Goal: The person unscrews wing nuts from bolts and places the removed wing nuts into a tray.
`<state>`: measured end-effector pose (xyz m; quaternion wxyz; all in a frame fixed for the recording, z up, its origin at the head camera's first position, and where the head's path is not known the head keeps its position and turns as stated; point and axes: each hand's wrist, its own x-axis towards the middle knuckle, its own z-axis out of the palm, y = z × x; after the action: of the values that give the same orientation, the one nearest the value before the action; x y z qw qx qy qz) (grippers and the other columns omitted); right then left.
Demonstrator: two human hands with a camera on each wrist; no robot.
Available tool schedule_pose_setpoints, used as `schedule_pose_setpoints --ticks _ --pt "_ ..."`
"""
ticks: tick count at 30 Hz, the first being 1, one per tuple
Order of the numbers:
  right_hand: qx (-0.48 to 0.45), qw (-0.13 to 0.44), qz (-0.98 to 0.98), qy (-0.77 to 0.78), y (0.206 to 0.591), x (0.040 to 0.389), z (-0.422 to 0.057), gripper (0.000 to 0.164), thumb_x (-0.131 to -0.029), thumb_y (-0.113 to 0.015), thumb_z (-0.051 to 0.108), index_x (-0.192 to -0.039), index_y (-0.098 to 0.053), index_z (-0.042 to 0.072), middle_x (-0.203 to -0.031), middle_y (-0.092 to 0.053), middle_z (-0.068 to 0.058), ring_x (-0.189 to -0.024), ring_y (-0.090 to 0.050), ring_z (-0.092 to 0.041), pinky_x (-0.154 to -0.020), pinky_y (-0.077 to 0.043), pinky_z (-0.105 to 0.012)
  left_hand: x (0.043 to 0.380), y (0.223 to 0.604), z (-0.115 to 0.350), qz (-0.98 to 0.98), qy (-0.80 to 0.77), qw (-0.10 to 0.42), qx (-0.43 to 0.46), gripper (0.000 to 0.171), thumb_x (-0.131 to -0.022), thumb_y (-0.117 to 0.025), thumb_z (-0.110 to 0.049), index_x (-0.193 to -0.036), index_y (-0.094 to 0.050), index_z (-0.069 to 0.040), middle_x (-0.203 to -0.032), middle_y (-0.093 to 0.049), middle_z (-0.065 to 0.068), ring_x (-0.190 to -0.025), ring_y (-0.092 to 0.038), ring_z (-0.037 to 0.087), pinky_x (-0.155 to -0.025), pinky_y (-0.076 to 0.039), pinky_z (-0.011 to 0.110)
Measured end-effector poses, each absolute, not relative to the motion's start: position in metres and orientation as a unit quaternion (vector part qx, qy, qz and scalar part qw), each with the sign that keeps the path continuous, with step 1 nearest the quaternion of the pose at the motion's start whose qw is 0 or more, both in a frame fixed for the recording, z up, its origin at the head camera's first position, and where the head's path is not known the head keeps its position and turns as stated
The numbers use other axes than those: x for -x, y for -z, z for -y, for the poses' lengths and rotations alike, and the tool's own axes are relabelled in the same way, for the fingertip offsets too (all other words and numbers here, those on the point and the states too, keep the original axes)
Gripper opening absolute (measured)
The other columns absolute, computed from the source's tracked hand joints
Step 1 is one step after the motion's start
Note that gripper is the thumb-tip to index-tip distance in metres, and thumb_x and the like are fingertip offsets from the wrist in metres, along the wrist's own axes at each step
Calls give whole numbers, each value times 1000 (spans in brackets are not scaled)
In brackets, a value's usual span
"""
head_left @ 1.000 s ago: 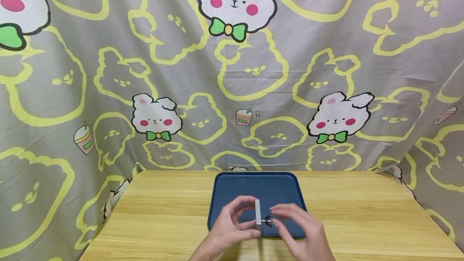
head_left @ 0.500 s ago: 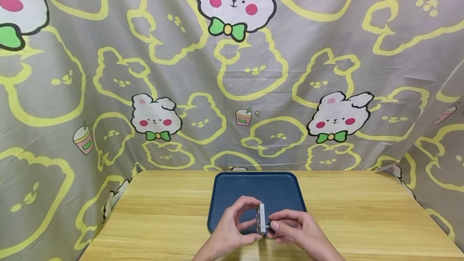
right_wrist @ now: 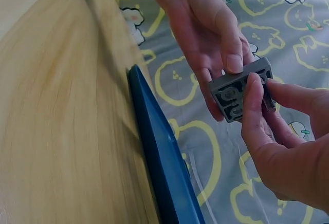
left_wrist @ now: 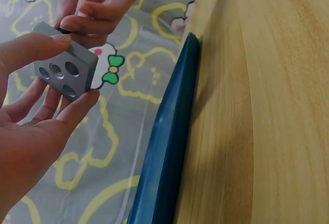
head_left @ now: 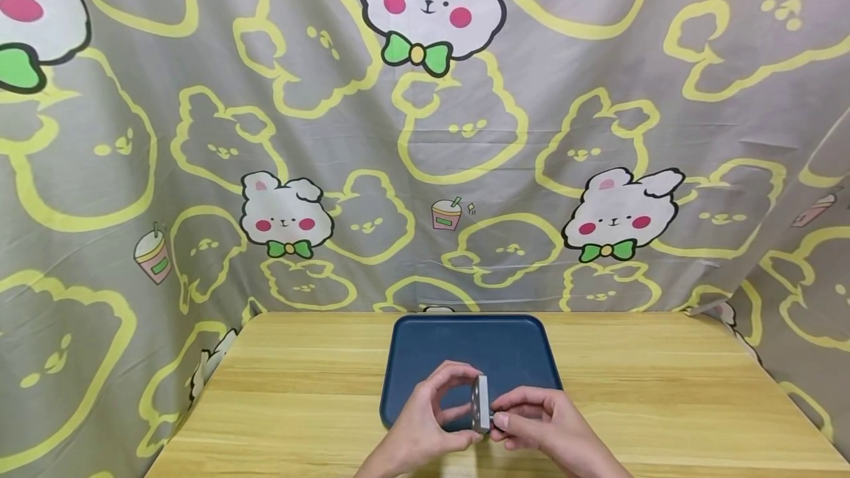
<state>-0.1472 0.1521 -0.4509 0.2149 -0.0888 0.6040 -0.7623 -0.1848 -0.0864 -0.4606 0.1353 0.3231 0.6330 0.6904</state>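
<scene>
My left hand [head_left: 425, 415] grips a small grey metal block [head_left: 482, 404] by its edges, thumb on one side and fingers on the other, and holds it upright over the tray's near edge. Several round holes show on one face of the block [left_wrist: 67, 62] in the left wrist view; the opposite face [right_wrist: 229, 100], seen from the right wrist, has recessed shapes. Thumb and fingers of my right hand [head_left: 551, 423] pinch a small screw [right_wrist: 270, 102] at that recessed face. The screw's black winged head is mostly hidden by the fingers.
A dark blue tray [head_left: 468, 338] with a raised rim lies on the wooden table [head_left: 299, 389], behind and under the hands. A grey curtain [head_left: 372, 146] with cartoon bears hangs behind the table and along both sides.
The right fingers have closed from beside the black winged screw head to a pinch around it. The block has turned slightly and moved a little to the right.
</scene>
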Motion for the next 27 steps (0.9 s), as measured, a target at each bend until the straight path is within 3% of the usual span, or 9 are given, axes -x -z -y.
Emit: schedule_pose_setpoints --ticks 7,11,15,20,22,27 --pt "130 125 -664 726 448 145 -147 29 -98 -70 10 -115 -67 -13 -105 -74 -18 -94 -75 -24 -81 -62 -34 186 462 87 -633 -693 144 -314 63 -81 -81 6 -137 -56 -8 -139 -50 17 -134 -51 26 -101 -53 38" --pt "147 48 -716 681 447 139 -141 23 -95 -75 12 -111 -72 -4 -103 -74 -14 -92 -75 -22 -81 -62 -32 186 461 88 -623 -703 155 -306 62 -82 -80 5 -138 -55 -7 -140 -51 18 -133 -52 24 -101 -53 39" --pt "199 -68 -759 616 449 136 -135 13 -92 -77 12 -105 -77 11 -99 -74 -4 -87 -74 -17 -75 -63 -31 187 461 89 -606 -717 169 -299 61 -83 -80 6 -138 -54 -3 -140 -52 18 -131 -54 24 -101 -54 41" --pt "307 -235 -761 521 455 139 -131 30 -84 -81 -2 -104 -75 20 -99 -73 2 -83 -72 -12 -72 -60 -22 188 460 91 -596 -728 184 -283 60 -85 -79 5 -139 -53 1 -139 -54 16 -133 -51 35 -99 -55 40" --pt "349 -289 -748 485 457 141 -131 30 -85 -81 -2 -105 -75 19 -101 -73 1 -85 -71 -12 -75 -58 -19 187 460 91 -594 -731 192 -274 60 -84 -79 5 -139 -54 1 -138 -55 14 -134 -49 41 -98 -56 39" --pt "413 -362 -723 418 460 146 -132 10 -99 -70 17 -107 -76 15 -104 -71 -4 -87 -71 -15 -80 -57 -16 187 459 91 -586 -738 211 -259 61 -84 -78 4 -140 -54 1 -138 -56 13 -135 -48 43 -97 -56 40"
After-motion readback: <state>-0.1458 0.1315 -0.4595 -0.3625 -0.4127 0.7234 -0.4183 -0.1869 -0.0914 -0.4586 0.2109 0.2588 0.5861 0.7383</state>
